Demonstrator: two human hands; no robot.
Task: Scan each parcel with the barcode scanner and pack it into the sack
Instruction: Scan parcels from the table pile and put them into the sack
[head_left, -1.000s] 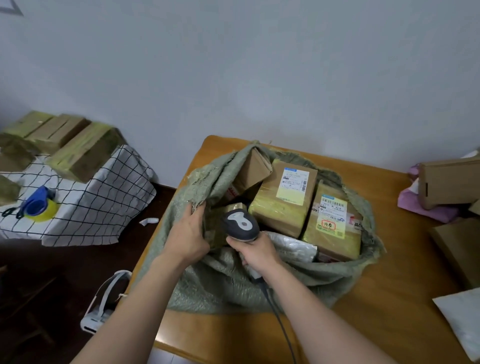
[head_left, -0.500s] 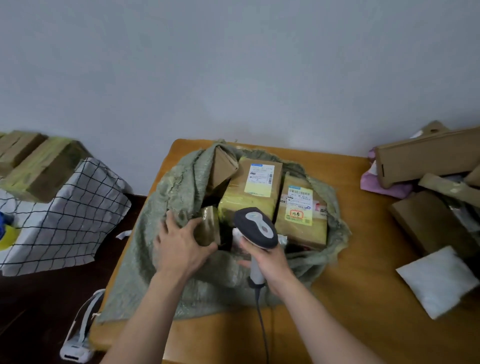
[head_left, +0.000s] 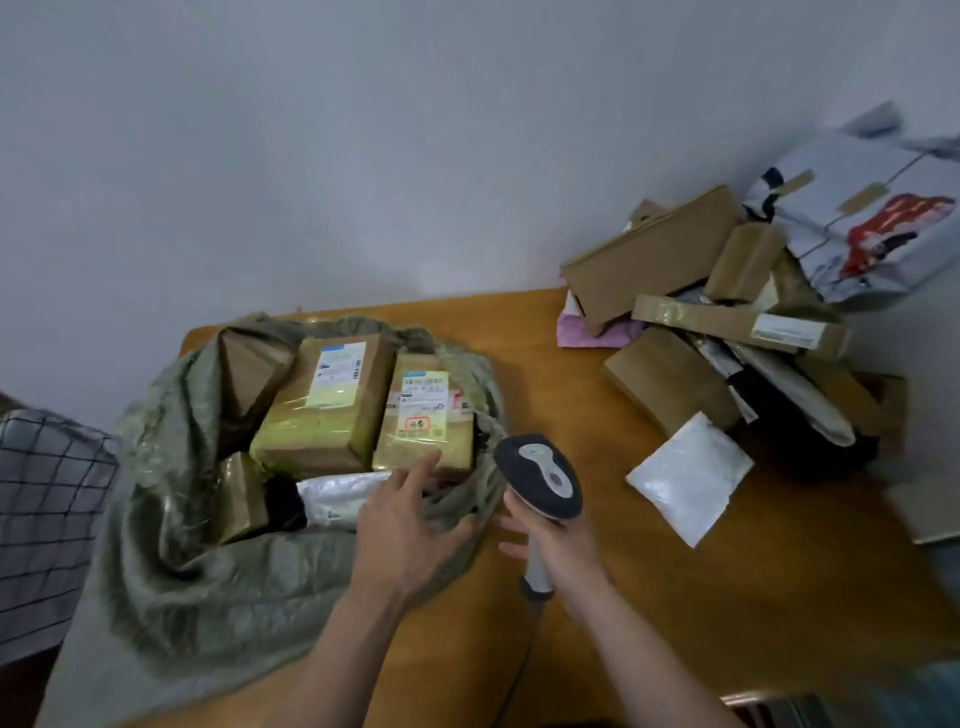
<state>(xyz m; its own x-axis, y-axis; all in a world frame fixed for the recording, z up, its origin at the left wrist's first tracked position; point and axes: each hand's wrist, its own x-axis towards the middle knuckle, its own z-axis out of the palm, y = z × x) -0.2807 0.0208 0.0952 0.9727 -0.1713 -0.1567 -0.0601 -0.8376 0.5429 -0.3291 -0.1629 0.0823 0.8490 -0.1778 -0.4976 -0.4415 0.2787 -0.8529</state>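
Observation:
A grey-green woven sack (head_left: 171, 571) lies open on the wooden table (head_left: 675, 613), at its left end. Inside are several taped cardboard parcels, among them two with white labels (head_left: 332, 400) (head_left: 423, 415), and a silver mailer (head_left: 337, 493). My left hand (head_left: 410, 525) hovers over the sack's near right rim with fingers spread, holding nothing. My right hand (head_left: 556, 551) grips the handle of the grey barcode scanner (head_left: 540, 483), held upright just right of the sack, its cable trailing down toward me.
A loose pile of cardboard boxes (head_left: 670, 374) and mailers fills the table's right end, with a white padded mailer (head_left: 685, 478) nearest me and a pink bag (head_left: 592, 332) at the back. A checked cloth (head_left: 41, 519) covers something at far left. The wall is close behind.
The view has swung right, bringing the parcel pile into sight. My left hand let go of the small parcel at the sack's left and moved right; the scanner moved right, off the sack.

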